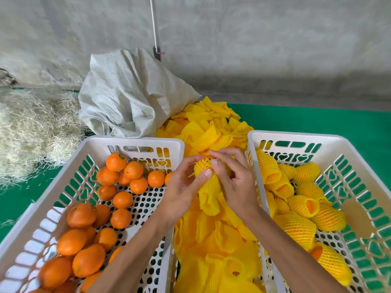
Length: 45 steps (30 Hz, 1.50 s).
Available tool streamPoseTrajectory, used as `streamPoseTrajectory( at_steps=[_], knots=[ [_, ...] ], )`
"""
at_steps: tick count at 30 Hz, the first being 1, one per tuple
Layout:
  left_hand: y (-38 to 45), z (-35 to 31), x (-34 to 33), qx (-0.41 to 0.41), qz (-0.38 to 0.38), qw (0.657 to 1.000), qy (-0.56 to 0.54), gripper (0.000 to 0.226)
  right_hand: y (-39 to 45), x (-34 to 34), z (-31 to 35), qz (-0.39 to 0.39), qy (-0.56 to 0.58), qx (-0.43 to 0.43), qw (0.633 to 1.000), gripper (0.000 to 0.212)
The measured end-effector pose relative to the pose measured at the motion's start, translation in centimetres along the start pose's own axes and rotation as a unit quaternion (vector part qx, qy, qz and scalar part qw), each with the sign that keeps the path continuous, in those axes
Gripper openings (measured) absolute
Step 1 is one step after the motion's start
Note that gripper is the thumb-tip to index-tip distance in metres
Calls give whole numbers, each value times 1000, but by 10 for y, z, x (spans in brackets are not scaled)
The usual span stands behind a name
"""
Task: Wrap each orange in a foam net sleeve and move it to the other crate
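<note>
Between the two crates, my left hand and my right hand both pinch a yellow foam net sleeve stretched over an orange, which shows only through the mesh. The sleeve's loose end hangs down below my hands. The white crate on the left holds several bare oranges. In the white crate on the right lie several oranges in yellow sleeves.
A heap of loose yellow foam sleeves fills the gap between the crates and runs back toward a grey woven sack. Dry straw lies at the left on the green cloth. A concrete wall stands behind.
</note>
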<state>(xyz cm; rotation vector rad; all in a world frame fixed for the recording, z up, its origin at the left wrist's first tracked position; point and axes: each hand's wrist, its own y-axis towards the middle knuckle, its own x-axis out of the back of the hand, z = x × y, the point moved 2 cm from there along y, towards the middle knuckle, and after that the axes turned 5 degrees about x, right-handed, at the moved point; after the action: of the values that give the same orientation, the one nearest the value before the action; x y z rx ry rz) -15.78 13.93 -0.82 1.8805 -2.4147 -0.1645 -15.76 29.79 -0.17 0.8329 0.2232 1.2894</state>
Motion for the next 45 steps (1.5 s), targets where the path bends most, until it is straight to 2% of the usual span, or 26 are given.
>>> streamPoseTrajectory(
  at_steps=[3, 7, 12, 15, 19, 22, 24, 28, 32, 33, 37, 41, 45],
  knots=[
    [3, 1, 2, 37, -8, 998, -45, 38, 2, -2, 0, -28, 16, -30, 999, 27],
    [2, -1, -1, 90, 25, 994, -58, 36, 3, -1, 1, -72, 39, -27, 996, 8],
    [3, -2, 4, 143, 86, 977, -133, 41, 5, 0, 2, -82, 121, -99, 984, 16],
    [1, -5, 7, 173, 148, 955, -188, 53, 10, 4, 1, -47, 192, -170, 965, 19],
    [4, -8, 5, 230, 185, 933, -207, 93, 15, 6, 3, -10, 278, -267, 923, 25],
    [5, -7, 5, 257, 206, 918, -222, 105, 16, 3, 5, -9, 338, -335, 880, 21],
    [5, -6, 6, 270, 215, 907, -242, 109, 15, 1, 5, -1, 347, -351, 870, 21],
    [6, -5, 8, 271, 221, 896, -273, 108, 17, 3, 7, -6, 329, -342, 880, 25],
    [7, -4, 5, 278, 231, 895, -262, 82, 18, 9, 6, -16, 282, -306, 909, 26],
    [8, -3, 5, 274, 227, 897, -262, 82, 17, 8, 6, -16, 270, -302, 914, 26],
    [8, 0, 5, 268, 208, 901, -269, 86, 14, -2, 2, -20, 225, -288, 931, 35],
    [8, 2, 10, 292, 158, 882, -334, 100, 10, -18, -3, -41, 203, -262, 943, 42],
    [11, 4, 15, 254, 118, 873, -399, 80, -3, -29, -9, -40, 179, -267, 946, 33]
  ],
)
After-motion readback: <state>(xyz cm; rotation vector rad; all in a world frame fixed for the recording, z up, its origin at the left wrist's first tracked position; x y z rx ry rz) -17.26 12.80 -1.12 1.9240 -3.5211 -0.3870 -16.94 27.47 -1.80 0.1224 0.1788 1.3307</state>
